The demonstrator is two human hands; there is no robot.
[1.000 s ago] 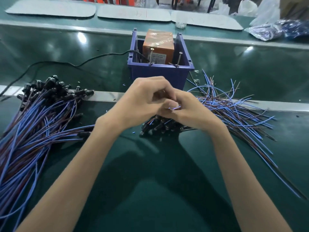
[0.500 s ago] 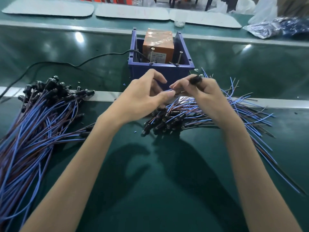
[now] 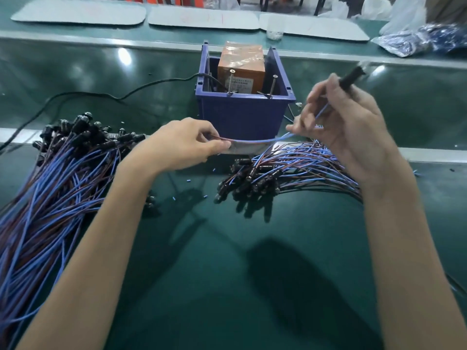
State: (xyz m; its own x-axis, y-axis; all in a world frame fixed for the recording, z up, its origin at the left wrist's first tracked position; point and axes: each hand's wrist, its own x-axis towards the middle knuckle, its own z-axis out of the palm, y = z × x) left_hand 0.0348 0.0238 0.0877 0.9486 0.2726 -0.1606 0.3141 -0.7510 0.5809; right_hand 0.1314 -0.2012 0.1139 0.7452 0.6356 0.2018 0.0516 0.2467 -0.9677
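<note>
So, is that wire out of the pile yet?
Out: the wire spans between left hand and right hand, above the pile.

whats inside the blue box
Inside the blue box stands an orange block with a white label, wrapped in shiny film. Two screws rise by the front wall, and a black cable enters over the left rim. The front wall hides the bottom.

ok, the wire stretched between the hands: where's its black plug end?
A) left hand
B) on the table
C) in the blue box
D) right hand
D: the black plug sticks up from the right hand, and the left hand pinches the other end of the wire.
</note>
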